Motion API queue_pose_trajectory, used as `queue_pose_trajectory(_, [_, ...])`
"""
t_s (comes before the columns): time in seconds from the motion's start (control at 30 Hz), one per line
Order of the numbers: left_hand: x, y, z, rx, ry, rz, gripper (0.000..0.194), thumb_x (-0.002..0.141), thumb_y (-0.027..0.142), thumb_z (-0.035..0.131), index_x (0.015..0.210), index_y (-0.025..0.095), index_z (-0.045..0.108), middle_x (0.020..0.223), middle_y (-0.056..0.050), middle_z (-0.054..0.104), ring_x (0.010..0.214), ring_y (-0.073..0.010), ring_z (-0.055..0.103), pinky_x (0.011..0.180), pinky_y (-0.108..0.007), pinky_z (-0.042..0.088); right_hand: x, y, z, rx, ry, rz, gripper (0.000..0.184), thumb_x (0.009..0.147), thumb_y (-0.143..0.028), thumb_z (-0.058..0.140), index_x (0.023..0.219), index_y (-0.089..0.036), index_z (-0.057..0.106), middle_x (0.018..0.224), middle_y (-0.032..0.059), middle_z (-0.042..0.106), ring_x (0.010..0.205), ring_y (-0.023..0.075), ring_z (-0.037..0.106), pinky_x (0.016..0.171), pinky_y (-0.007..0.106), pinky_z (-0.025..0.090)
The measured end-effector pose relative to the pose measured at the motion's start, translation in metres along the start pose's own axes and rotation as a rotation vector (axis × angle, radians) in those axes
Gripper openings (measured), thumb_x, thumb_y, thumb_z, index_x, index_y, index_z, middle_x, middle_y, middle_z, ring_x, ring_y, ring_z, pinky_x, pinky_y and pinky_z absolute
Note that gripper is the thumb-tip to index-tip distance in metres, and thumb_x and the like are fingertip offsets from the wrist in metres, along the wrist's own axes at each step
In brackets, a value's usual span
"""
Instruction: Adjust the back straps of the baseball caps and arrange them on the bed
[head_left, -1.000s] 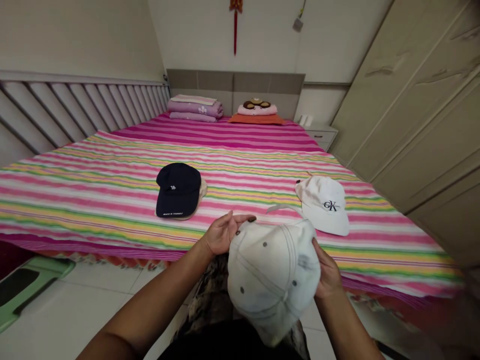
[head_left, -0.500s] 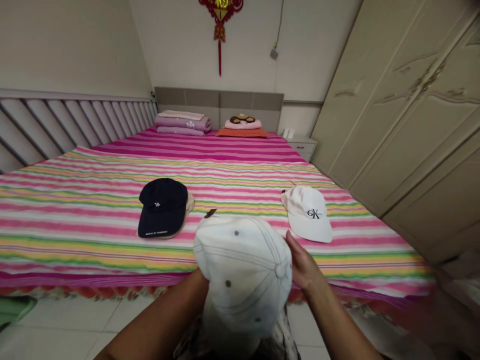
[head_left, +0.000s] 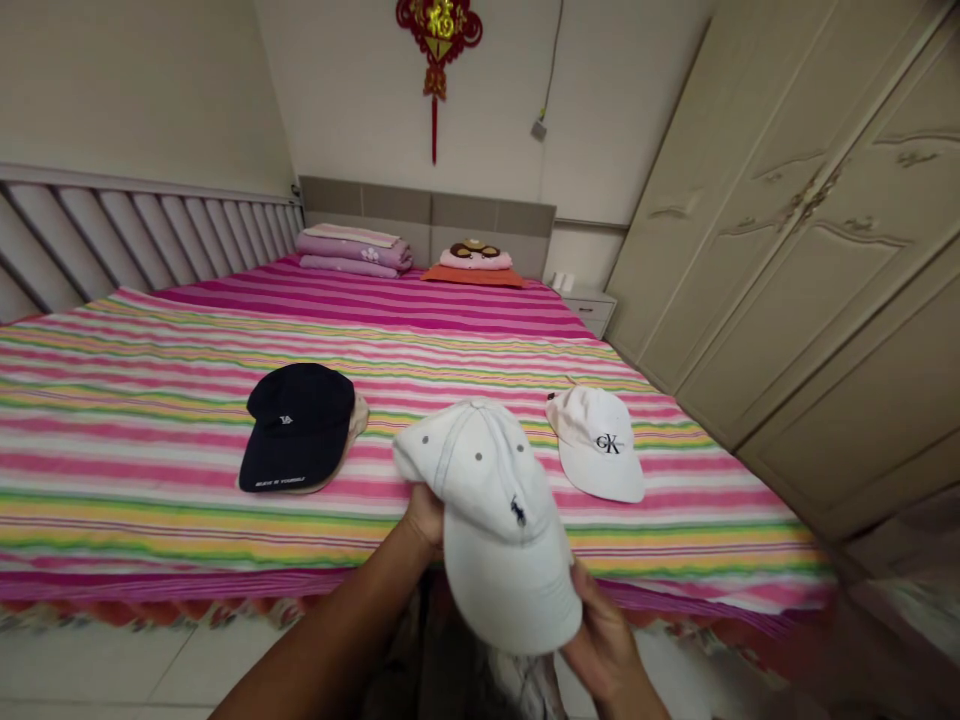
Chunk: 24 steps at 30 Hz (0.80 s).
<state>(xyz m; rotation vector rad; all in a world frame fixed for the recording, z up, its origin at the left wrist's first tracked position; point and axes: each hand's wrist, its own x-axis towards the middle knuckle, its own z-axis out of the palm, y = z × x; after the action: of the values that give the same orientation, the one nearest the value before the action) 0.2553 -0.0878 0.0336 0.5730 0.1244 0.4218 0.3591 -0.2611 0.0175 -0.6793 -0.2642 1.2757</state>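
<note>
Between my two hands is a white baseball cap (head_left: 495, 510) with a small dark horse-and-rider logo, its brim tilted down toward me. My left hand (head_left: 426, 515) grips the cap's left edge, the fingers hidden under it. On the brim's right side, my right hand (head_left: 600, 625) is closed with the thumb along the edge. A navy cap (head_left: 300, 425) lies on the bed to the left, with a beige cap (head_left: 361, 415) partly showing beneath it. To the right lies another white cap (head_left: 600, 445) with a "CK" logo.
The bed has a striped cover (head_left: 187, 400). Folded purple bedding (head_left: 352, 250) and a pink pillow (head_left: 474, 260) on an orange one sit by the headboard (head_left: 390, 205). A railing (head_left: 150, 230) runs along the left, a wardrobe (head_left: 787, 250) stands right, beside a nightstand (head_left: 592, 310).
The held cap has turned and tilted, so its logo and brim now face me. My right hand has moved down to the brim; my left hand has come into view at the cap's edge.
</note>
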Motion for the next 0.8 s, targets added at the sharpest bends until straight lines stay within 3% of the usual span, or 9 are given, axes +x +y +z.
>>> queue_pose_trajectory(0.1, [-0.004, -0.019, -0.012, -0.036, 0.122, -0.163, 0.034, 0.076, 0.044, 0.058, 0.092, 0.015, 0.063, 0.091, -0.009, 0.069, 0.091, -0.0242, 0.061, 0.078, -0.035, 0.043, 0.027, -0.054, 0.003, -0.076, 0.038, -0.147, 0.024, 0.058, -0.027, 0.079, 0.08, -0.025, 0.069, 0.083, -0.0004, 0.074, 0.083, 0.0169, 0.066, 0.087, 0.031, 0.048])
queue_pose_trajectory(0.2, [-0.016, -0.036, -0.025, -0.008, 0.268, -0.313, 0.032, 0.077, 0.041, 0.058, 0.091, 0.013, 0.062, 0.084, -0.009, 0.069, 0.078, -0.0186, 0.064, 0.073, -0.029, 0.043, 0.062, -0.11, 0.007, -0.171, 0.085, -0.345, 0.026, 0.067, -0.023, 0.07, 0.093, -0.026, 0.065, 0.089, -0.0007, 0.073, 0.091, 0.0148, 0.064, 0.083, 0.027, 0.049])
queue_pose_trajectory(0.27, [-0.026, -0.041, -0.035, 0.0, 0.313, -0.331, 0.033, 0.077, 0.04, 0.059, 0.093, 0.011, 0.062, 0.083, -0.008, 0.068, 0.075, -0.0168, 0.064, 0.071, -0.027, 0.042, 0.084, -0.141, 0.005, -0.232, 0.158, -0.458, 0.022, 0.074, -0.02, 0.062, 0.095, -0.025, 0.063, 0.092, 0.0007, 0.072, 0.095, 0.0147, 0.062, 0.081, 0.027, 0.05])
queue_pose_trajectory(0.33, [-0.035, -0.041, -0.045, -0.014, 0.343, -0.313, 0.031, 0.077, 0.038, 0.059, 0.093, 0.012, 0.062, 0.082, -0.008, 0.068, 0.074, -0.0158, 0.064, 0.069, -0.026, 0.042, 0.099, -0.161, -0.004, -0.278, 0.248, -0.479, 0.016, 0.078, -0.018, 0.056, 0.092, -0.023, 0.062, 0.087, 0.0017, 0.072, 0.089, 0.0147, 0.064, 0.072, 0.026, 0.053])
queue_pose_trajectory(0.4, [-0.044, -0.039, -0.055, -0.023, 0.374, -0.283, 0.028, 0.078, 0.037, 0.058, 0.092, 0.013, 0.063, 0.083, -0.007, 0.068, 0.073, -0.0149, 0.063, 0.069, -0.025, 0.042, 0.107, -0.169, -0.021, -0.31, 0.31, -0.449, 0.01, 0.078, -0.017, 0.057, 0.087, -0.021, 0.06, 0.077, 0.0023, 0.07, 0.074, 0.0158, 0.066, 0.056, 0.025, 0.054])
queue_pose_trajectory(0.5, [-0.059, -0.035, -0.068, -0.025, 0.408, -0.25, 0.026, 0.081, 0.036, 0.056, 0.092, 0.014, 0.064, 0.083, -0.006, 0.069, 0.074, -0.0142, 0.063, 0.07, -0.025, 0.042, 0.107, -0.161, -0.051, -0.361, 0.397, -0.366, 0.003, 0.079, -0.019, 0.059, 0.079, -0.017, 0.057, 0.061, 0.0002, 0.064, 0.05, 0.0135, 0.06, 0.038, 0.021, 0.047])
queue_pose_trajectory(0.63, [-0.077, -0.03, -0.078, -0.02, 0.426, -0.227, 0.025, 0.082, 0.034, 0.055, 0.095, 0.015, 0.064, 0.084, -0.005, 0.07, 0.074, -0.0137, 0.063, 0.069, -0.025, 0.042, 0.101, -0.147, -0.08, -0.401, 0.51, -0.28, 0.014, 0.085, -0.019, 0.053, 0.073, -0.013, 0.053, 0.057, -0.0044, 0.056, 0.042, 0.0059, 0.051, 0.035, 0.016, 0.042])
queue_pose_trajectory(0.8, [-0.091, -0.014, -0.085, -0.028, 0.454, -0.158, 0.023, 0.081, 0.031, 0.056, 0.095, 0.015, 0.064, 0.087, -0.006, 0.07, 0.076, -0.0148, 0.064, 0.068, -0.024, 0.045, 0.1, -0.149, -0.091, -0.486, 0.651, -0.242, 0.016, 0.083, -0.013, 0.054, 0.067, -0.013, 0.052, 0.052, -0.0064, 0.051, 0.036, 0.0045, 0.043, 0.032, 0.015, 0.036])
